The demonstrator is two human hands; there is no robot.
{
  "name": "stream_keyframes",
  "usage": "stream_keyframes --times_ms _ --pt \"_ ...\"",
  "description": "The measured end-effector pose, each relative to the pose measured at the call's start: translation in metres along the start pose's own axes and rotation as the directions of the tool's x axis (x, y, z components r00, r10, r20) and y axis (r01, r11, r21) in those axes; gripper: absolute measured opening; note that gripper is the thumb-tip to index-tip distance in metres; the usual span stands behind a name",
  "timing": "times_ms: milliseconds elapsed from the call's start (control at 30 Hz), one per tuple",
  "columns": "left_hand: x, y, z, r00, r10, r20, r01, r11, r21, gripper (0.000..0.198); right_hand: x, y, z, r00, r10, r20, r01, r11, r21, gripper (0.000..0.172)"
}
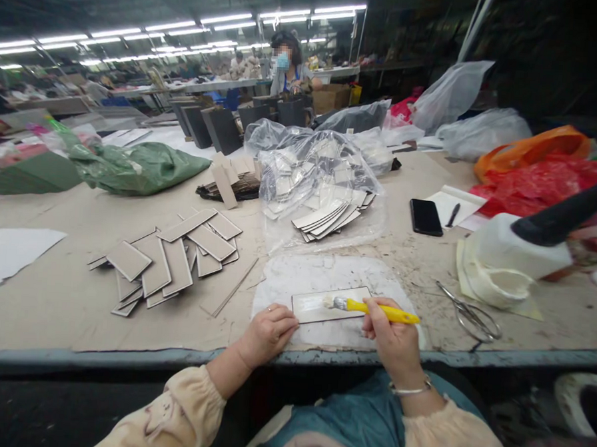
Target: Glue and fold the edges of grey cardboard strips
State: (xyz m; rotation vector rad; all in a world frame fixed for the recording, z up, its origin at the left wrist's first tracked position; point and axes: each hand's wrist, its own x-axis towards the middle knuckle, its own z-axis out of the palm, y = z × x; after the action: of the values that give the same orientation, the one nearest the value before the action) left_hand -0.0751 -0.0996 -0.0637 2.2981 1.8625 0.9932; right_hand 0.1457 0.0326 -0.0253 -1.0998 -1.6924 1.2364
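My right hand is closed round the yellow handle of a paintbrush, whose pale bristles rest on a thin rectangular panel. Whitish wet streaks show on the panel's face, and a dark border runs round it. With fingers together, my left hand grips the panel's lower left corner against a white sheet; its fingertips are partly hidden. Left of the sheet lies a loose pile of similar dark-edged panels. A clear plastic bag beyond it holds more such pieces.
On the right are scissors, a white plastic jug with a tape roll, and a black phone. A green bag lies back left, red plastic at right. A masked person sits opposite behind dark upright boxes.
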Motion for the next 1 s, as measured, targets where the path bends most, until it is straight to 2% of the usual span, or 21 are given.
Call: stream_keyframes --times_ms 67,133,233,300,400,567,733,900,1000 --pt "0.000 0.000 0.001 1.000 0.001 0.004 -0.001 1.000 0.004 0.012 -0.003 -0.006 0.015 0.991 0.045 0.126 -0.059 0.992 0.109 0.033" --pt "0.000 0.000 0.000 1.000 -0.003 0.010 0.003 1.000 0.010 0.013 -0.003 -0.008 0.027 0.975 0.045 0.220 -0.076 0.988 0.135 0.034" --pt "0.001 0.001 0.000 1.000 -0.004 0.016 0.004 1.000 0.006 0.014 -0.002 -0.005 0.036 0.950 0.041 0.309 -0.069 0.994 0.081 0.032" --pt "0.001 0.001 0.000 1.000 -0.007 0.015 0.007 1.000 0.002 0.014 0.000 -0.001 0.035 0.944 0.015 0.331 -0.022 1.000 0.018 0.030" --pt "0.001 0.001 0.000 1.000 -0.016 0.013 0.017 1.000 -0.006 0.014 0.004 0.006 0.025 0.958 -0.047 0.282 0.073 0.994 -0.084 0.029" --pt "0.002 0.002 -0.002 1.000 -0.023 0.004 0.023 0.999 -0.025 0.014 0.012 0.018 -0.003 0.980 -0.169 0.107 0.195 0.922 -0.335 0.031" --pt "0.003 0.003 -0.003 1.000 -0.019 0.019 0.020 1.000 -0.014 0.013 0.013 0.020 -0.022 0.955 -0.294 0.027 0.267 0.821 -0.506 0.029" --pt "0.002 0.001 -0.001 1.000 -0.014 0.004 0.014 1.000 -0.013 0.014 0.011 0.022 -0.029 0.911 -0.412 0.004 0.309 0.678 -0.667 0.030" --pt "0.001 0.001 -0.001 1.000 -0.020 0.009 0.020 1.000 -0.016 0.014 0.010 0.025 -0.031 0.899 -0.438 -0.009 0.304 0.639 -0.706 0.031"
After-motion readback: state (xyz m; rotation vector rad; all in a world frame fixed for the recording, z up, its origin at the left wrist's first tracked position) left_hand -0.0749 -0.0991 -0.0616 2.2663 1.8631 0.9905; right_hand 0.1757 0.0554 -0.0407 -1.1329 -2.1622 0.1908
